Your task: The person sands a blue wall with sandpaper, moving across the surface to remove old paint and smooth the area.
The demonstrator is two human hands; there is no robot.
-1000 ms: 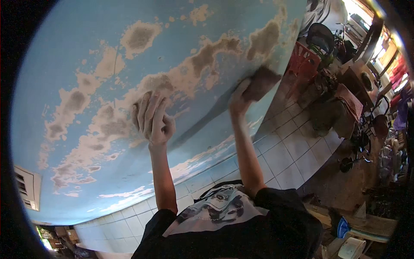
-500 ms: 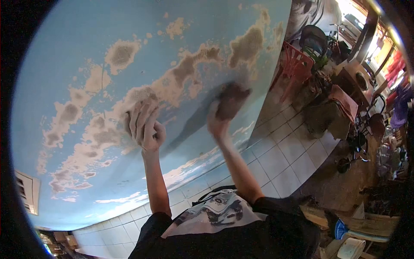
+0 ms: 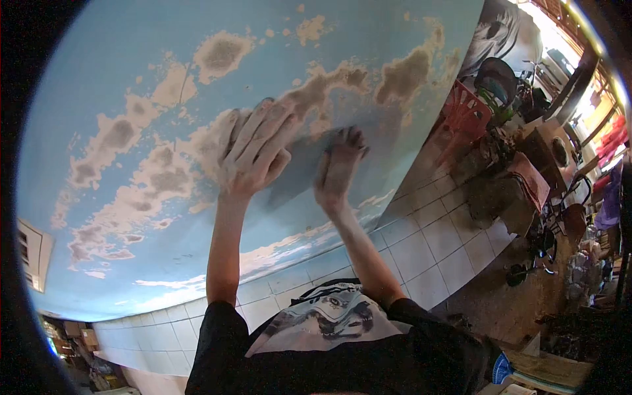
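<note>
Both of my hands are raised against a light blue wall [image 3: 191, 253] with worn beige and grey patches. Dusted pale, my left hand [image 3: 255, 150] lies on a long bare patch [image 3: 309, 95], its fingers stretched upward and the thumb at the side. To its right, my right hand [image 3: 341, 168] is pressed to the wall in shadow with its fingers bent. Those fingers look dark and blurred, and whatever may be under them cannot be made out.
White tiles [image 3: 421, 253] run below the painted surface. Beyond the wall's right edge stand a red plastic chair [image 3: 464, 115], a cardboard box [image 3: 546, 141] and much clutter. A pale vent frame [image 3: 33, 257] sits at the far left.
My left hand has moved up and right along the wall, and its curled fingers have straightened. My right hand has shifted a little left and down. The view has turned slightly.
</note>
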